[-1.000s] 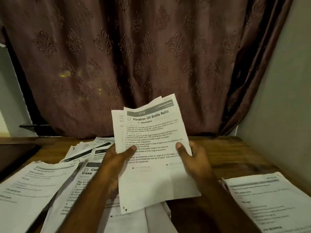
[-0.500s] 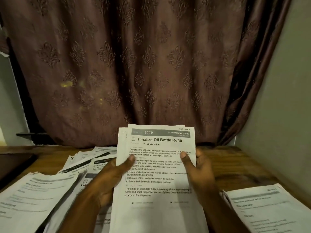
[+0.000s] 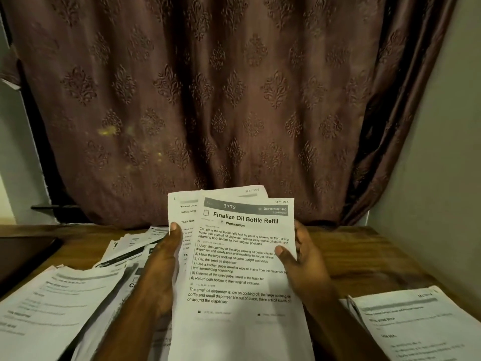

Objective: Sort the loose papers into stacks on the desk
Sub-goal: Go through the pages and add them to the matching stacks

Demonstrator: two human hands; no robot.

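I see both hands holding up a small sheaf of papers (image 3: 242, 269) above the tabletop (image 3: 364, 254), tilted toward the camera. The left hand (image 3: 161, 272) grips the sheaf's left edge, thumb laid over the front; the right hand (image 3: 304, 259) grips the right edge, thumb pressed on the top sheet — its heading reads "Finalize Oil Bottle Refill", number 3779. Two more sheets fan out behind it at the top. The fingers behind the pages are mostly hidden from me.

Left of the hands, a loose spread of papers (image 3: 125, 251) overlaps across the wood, with a larger stack (image 3: 52, 308) nearer the lower left corner. A separate stack (image 3: 421, 327) lies at lower right, well apart. A brown patterned curtain (image 3: 208, 100) hangs behind.
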